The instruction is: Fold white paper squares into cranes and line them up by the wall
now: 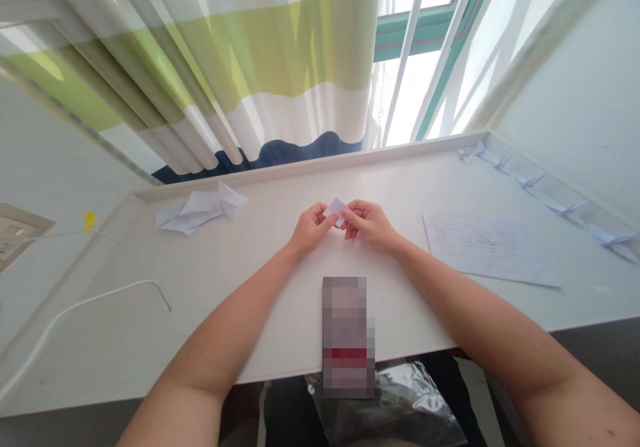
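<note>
This is taken to be a room in a home: the far edge of a white desk (310, 168) is set beneath a window (415, 93), which is partly covered by a striped fabric curtain (260, 80), and a wall plate (20, 233) is seen at left.

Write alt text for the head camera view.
The left hand and right hand pinch a small piece of white paper above a white desk. Folded paper cranes line the desk's right edge, near a lined sheet of paper; crumpled paper lies left.
</note>
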Demonstrator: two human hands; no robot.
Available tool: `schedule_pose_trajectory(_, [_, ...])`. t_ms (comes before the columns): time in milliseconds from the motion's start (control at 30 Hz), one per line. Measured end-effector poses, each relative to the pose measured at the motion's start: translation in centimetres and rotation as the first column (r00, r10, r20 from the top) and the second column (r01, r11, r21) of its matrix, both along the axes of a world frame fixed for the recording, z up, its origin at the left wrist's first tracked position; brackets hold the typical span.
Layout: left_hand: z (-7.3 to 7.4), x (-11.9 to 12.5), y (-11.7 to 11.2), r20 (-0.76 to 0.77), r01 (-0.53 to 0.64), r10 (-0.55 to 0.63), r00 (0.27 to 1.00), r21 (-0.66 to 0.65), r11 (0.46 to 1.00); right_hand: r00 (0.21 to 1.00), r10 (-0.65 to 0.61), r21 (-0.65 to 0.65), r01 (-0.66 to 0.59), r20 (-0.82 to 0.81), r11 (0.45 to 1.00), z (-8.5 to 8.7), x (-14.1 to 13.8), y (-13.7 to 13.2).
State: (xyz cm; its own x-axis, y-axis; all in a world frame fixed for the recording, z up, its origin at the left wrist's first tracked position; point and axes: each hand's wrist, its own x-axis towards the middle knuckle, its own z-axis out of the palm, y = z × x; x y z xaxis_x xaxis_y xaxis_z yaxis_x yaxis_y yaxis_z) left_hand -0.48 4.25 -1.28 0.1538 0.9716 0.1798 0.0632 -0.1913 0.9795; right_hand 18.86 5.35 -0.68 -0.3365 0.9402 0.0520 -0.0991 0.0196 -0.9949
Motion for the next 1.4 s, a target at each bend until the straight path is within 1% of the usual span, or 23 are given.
schedule_pose_trajectory(133, [-0.2,-0.2,0.1,-0.008,0.038,-0.039,0.999,-0.045,0.998,0.999,-0.014,-0.015,0.015,0.029,1.000,-0.1,-0.2,-0.1])
schedule_pose_trajectory(200, [-0.3,-0.3,0.2,-0.009,0.051,-0.051,0.999,-0.072,0.996,0.999,-0.028,-0.002,0.028,0.037,1.000,0.0,-0.2,-0.2])
schedule_pose_trajectory(300, [-0.3,-0.4,0.4,0.015,0.057,-0.056,0.998,-0.095,0.994,0.996,-0.082,0.069,0.079,0.042,0.994,0.2,-0.1,-0.3])
schedule_pose_trajectory(367, [-0.4,-0.3,0.4,0.040,0.054,-0.051,0.998,-0.092,0.994,0.990,-0.116,0.118,0.106,0.080,0.987,0.2,0.0,-0.4])
schedule_pose_trajectory(467, [-0.5,-0.1,0.2,0.017,0.000,0.002,1.000,-0.099,0.995,0.983,-0.128,0.135,0.110,0.135,0.985,0.1,0.3,-0.3])
schedule_pose_trajectory(533, [-0.5,-0.1,0.2,0.008,-0.058,0.059,0.998,-0.089,0.994,0.984,-0.130,0.140,0.112,0.123,0.984,-0.1,0.4,-0.2])
schedule_pose_trajectory(600, [-0.5,-0.2,0.2,0.030,-0.099,0.100,0.995,-0.047,0.994,0.984,-0.138,0.168,0.118,0.113,0.979,-0.2,0.6,-0.1])
schedule_pose_trajectory(667, [-0.4,-0.4,0.3,0.031,-0.128,0.128,0.991,0.004,0.992,0.978,-0.145,0.221,0.109,0.153,0.969,-0.3,0.7,0.1])
schedule_pose_trajectory(700, [-0.4,-0.5,0.4,0.008,-0.146,0.146,0.989,0.012,0.989,0.970,-0.143,0.252,0.091,0.196,0.964,-0.3,0.8,0.2])
schedule_pose_trajectory(767, [-0.4,-0.7,0.5,-0.085,-0.179,0.181,0.980,0.022,0.984,0.945,-0.134,0.313,0.035,0.300,0.949,-0.5,1.0,0.4])
schedule_pose_trajectory(867, [-0.8,-0.7,0.4,-0.274,-0.167,0.187,0.943,0.095,0.981,0.887,-0.140,0.389,-0.048,0.439,0.920,-0.7,1.3,0.6])
schedule_pose_trajectory(933, [-1.0,-0.5,0.3,-0.404,-0.114,0.179,0.897,0.179,0.977,0.837,-0.146,0.422,-0.109,0.528,0.900,-0.9,1.5,0.8])
schedule_pose_trajectory(1000, [-1.2,-0.4,0.2,-0.522,-0.068,0.187,0.832,0.238,0.969,0.771,-0.151,0.441,-0.182,0.618,0.879,-1.1,1.7,1.1])
schedule_pose_trajectory(1067, [-1.3,-0.5,0.2,-0.604,-0.040,0.188,0.774,0.249,0.968,0.718,-0.168,0.469,-0.243,0.676,0.849,-1.3,2.1,1.4])
schedule_pose_trajectory(1100, [-1.4,-0.6,0.2,-0.626,-0.032,0.183,0.758,0.244,0.969,0.705,-0.176,0.489,-0.270,0.687,0.829,-1.4,2.3,1.5])
schedule_pose_trajectory(1167, [-1.4,-0.9,0.3,-0.643,-0.007,0.160,0.749,0.234,0.972,0.702,-0.174,0.526,-0.323,0.691,0.786,-1.6,2.7,1.7])
schedule_pose_trajectory(1233, [-1.3,-1.1,0.4,-0.651,0.022,0.145,0.745,0.240,0.970,0.713,-0.155,0.544,-0.357,0.684,0.759,-1.8,3.0,1.9])
schedule_pose_trajectory(1300, [-1.2,-1.4,0.5,-0.663,0.040,0.157,0.732,0.272,0.962,0.726,-0.141,0.548,-0.363,0.673,0.754,-2.0,3.2,2.1])
schedule_pose_trajectory(1400, [-0.9,-1.7,0.5,-0.676,0.066,0.177,0.715,0.317,0.946,0.744,-0.126,0.545,-0.352,0.657,0.761,-2.2,3.2,2.4])
